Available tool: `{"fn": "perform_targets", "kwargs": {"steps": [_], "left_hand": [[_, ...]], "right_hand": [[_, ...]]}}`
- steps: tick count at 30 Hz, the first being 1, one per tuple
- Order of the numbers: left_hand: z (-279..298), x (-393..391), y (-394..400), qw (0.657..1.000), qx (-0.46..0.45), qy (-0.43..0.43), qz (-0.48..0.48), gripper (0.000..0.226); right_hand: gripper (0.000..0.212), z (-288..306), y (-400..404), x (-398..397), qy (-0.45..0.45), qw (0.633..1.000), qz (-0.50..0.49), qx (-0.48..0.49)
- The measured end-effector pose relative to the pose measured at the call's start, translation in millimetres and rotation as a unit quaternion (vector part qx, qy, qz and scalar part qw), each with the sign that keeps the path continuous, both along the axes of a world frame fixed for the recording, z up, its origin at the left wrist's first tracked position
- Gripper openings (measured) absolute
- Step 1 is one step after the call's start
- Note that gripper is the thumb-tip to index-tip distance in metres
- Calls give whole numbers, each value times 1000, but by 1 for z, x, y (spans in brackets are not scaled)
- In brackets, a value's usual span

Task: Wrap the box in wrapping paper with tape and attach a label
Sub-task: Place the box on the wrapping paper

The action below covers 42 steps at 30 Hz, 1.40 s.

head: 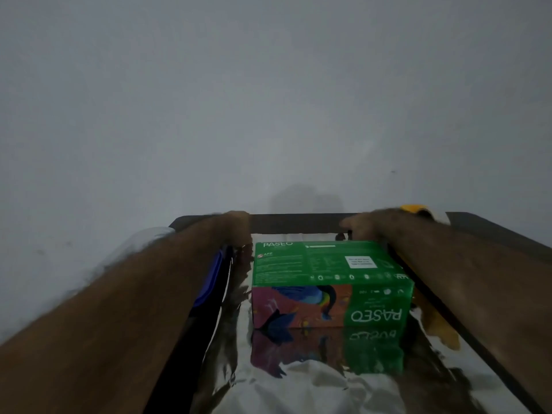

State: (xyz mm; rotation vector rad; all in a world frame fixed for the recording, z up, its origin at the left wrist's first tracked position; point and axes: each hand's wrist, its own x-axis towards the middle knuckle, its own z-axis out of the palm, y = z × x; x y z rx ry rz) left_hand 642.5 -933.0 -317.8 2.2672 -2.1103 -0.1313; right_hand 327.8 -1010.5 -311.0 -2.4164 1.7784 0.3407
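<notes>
Sitting bare on the shiny silver wrapping paper (313, 380), the green printed cardboard box (328, 282) remains unwrapped, untaped and unlabelled, while left hand (237, 227) and right hand (369, 228) reach its far edge, grips indiscernible.

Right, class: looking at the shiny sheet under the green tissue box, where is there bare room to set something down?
Bare silver wrapping paper lies free in front of the green tissue box, between the forearms. It is crowded behind the box, where the left hand and right hand reach, and to the right, by the yellow object.
</notes>
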Motion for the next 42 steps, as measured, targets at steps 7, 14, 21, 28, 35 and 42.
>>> {"fn": "perform_targets", "kwargs": {"steps": [7, 14, 21, 28, 35, 42], "left_hand": [[9, -8, 32, 990, -117, 78, 8, 22], [44, -25, 95, 961, -224, 165, -2, 15], [39, -32, 160, 930, -309, 196, -12, 13], [28, -38, 199, 927, -316, 204, -3, 17], [23, -41, 220, 929, -310, 198, -24, 21], [15, -41, 235, 928, -305, 215, 3, 32]], "right_hand": [[47, 15, 22, 9, -29, 996, 21, -86], [22, 52, 94, -12, -171, 975, -4, -140], [16, 56, 160, -46, -213, 952, 7, -220], [18, 61, 206, -68, -206, 951, 61, -220], [49, 58, 256, -64, -223, 948, 116, -194], [65, 27, 268, -40, -177, 938, 166, -247]]}}
